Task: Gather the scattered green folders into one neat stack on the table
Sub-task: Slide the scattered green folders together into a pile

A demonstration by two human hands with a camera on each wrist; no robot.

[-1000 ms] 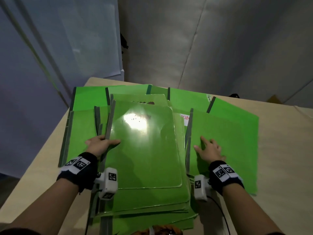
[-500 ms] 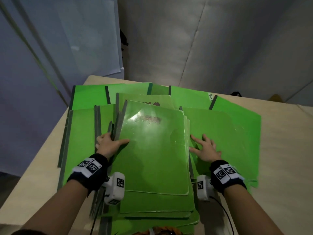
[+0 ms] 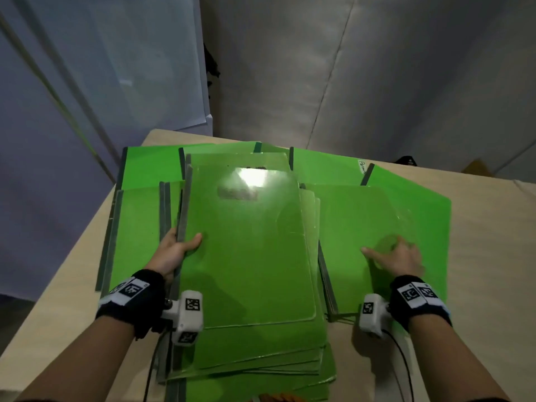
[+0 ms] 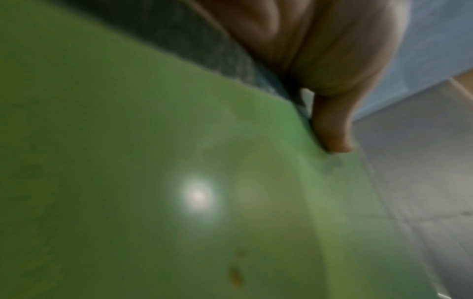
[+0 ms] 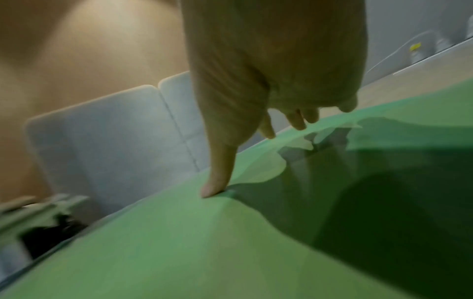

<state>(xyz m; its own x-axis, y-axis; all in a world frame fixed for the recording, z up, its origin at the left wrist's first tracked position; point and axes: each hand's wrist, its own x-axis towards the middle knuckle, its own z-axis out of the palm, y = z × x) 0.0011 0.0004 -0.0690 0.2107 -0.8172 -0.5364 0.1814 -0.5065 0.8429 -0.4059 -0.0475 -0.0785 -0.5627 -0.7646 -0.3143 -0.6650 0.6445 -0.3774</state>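
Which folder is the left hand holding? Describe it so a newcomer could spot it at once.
On the tan table, find the pile of green folders nearest the person. It is the top folder of that pile; the left hand grips its grey spine. Only this one shows a bright glare patch beside a dark smudged label near its far edge.

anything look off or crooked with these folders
Yes. The near pile is fanned, its lower edges stepping out unevenly. The folder under the right hand lies off to the side, not on the pile. More folders stay spread at the back. The left hand grips the pile's spine edge.
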